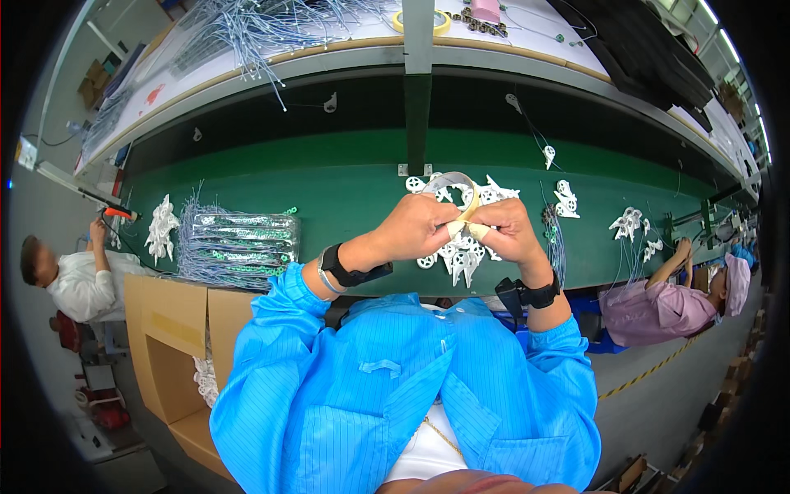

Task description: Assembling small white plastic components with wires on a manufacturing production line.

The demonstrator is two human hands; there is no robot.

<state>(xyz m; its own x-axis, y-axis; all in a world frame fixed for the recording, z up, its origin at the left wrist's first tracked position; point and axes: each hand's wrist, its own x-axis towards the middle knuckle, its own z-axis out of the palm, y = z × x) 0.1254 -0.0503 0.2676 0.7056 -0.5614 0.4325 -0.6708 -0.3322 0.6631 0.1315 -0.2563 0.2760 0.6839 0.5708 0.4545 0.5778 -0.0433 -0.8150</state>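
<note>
We pinch the tape roll (457, 191) between left hand (418, 228) and right hand (504, 230), raised above white parts (461, 255) so fingertips can work its edge.

Bright, even overhead light; ceiling strips (714, 18) glare at one o'clock. Shadows are soft, darkest under the shelf (346, 62) at twelve. Strong fisheye bending curves the belt (329, 189); black vignette rings the rim. Centre sharp, edges at three and nine slightly blurred.

Tape roll (457, 188) partly hidden behind hands; fingertip wrapping detail too small.
</note>
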